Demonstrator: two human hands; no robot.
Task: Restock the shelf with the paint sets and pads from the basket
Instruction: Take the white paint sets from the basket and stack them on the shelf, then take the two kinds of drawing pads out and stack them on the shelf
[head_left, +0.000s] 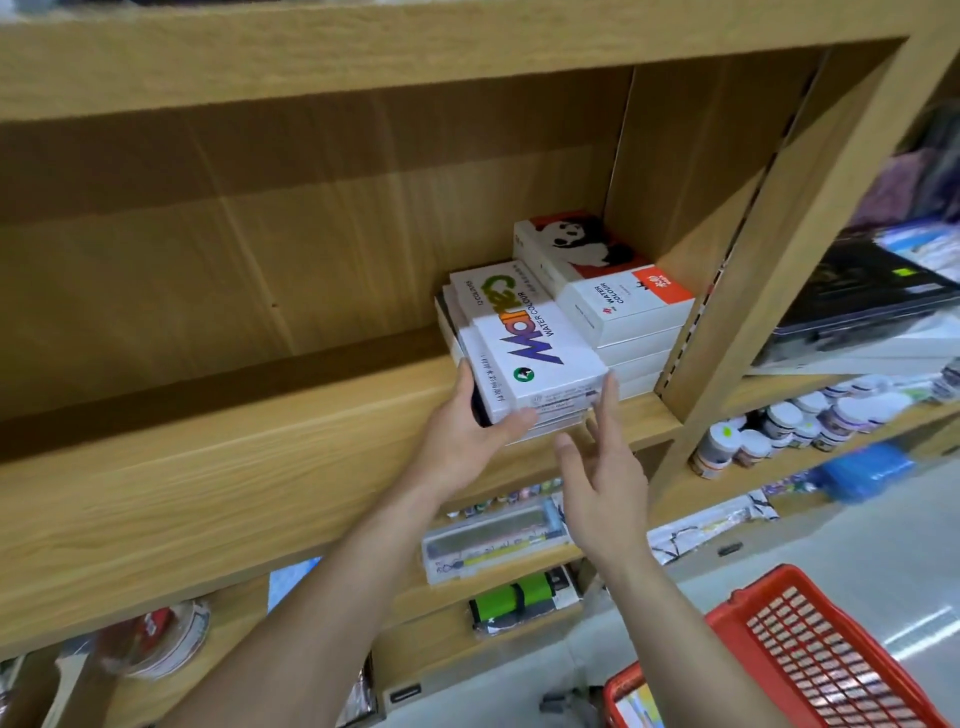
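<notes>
Logging the head view, the only one. Left hand (467, 431) grips the paint sets (540, 343), a low stack of white water-colour boxes. Its thumb curls over the near end of the top box and its fingers (464, 375) wrap round the stack's left side. Right hand (602, 478) is spread, fingers straight and slightly apart. I read its longest fingertip as touching the stack's near right corner, palm clear of it.

The stack lies flat on the shelf (311, 431), on the right half of the board, its near end close to the front edge. Just beside it on the right, a taller pile of white boxes (628, 312), red corner on top, stands by the shelf's right wall. A panda box (576, 244) lies behind, toward the back right corner. I cannot tell whether the two piles touch.

Basket (810, 654), red, sits lower right, below the shelf and well apart from both hands. Jars (779, 426) crowd a lower board in the next bay to the right.
</notes>
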